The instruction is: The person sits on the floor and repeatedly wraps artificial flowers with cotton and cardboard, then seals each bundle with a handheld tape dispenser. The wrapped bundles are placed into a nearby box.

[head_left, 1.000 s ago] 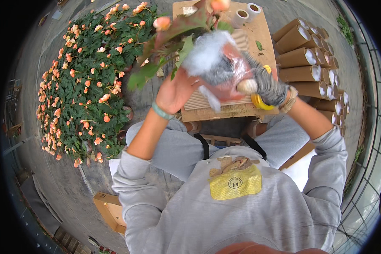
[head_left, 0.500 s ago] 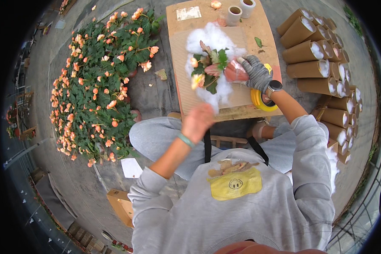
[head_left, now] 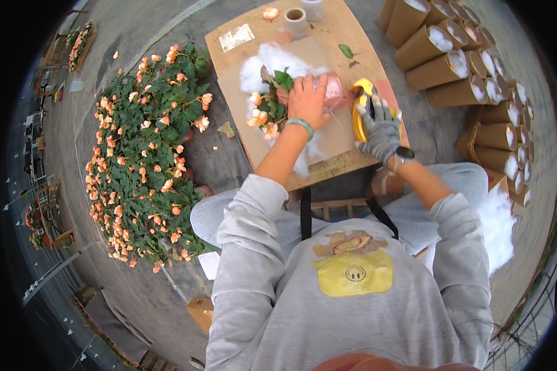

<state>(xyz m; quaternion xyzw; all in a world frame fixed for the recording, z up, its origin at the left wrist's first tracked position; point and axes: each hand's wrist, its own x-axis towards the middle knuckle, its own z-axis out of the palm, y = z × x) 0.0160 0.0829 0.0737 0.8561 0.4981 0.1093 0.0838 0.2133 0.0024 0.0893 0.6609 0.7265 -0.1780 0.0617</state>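
Crosswise, the potted plant [head_left: 334, 91] lies under the left hand [head_left: 309, 102], pot toward the right hand [head_left: 379, 133].
Flowers and leaves spread to the left of the bare left hand, over white fluff [head_left: 254, 75] on the table [head_left: 368, 59]; the left hand is nearer the plant, palm down where foliage meets pot, though whether its fingers clench cannot be told. Just beyond the pot, the gloved right hand is splayed over a yellow-and-black tool [head_left: 358, 123], fingers loosely extended, not clenched.
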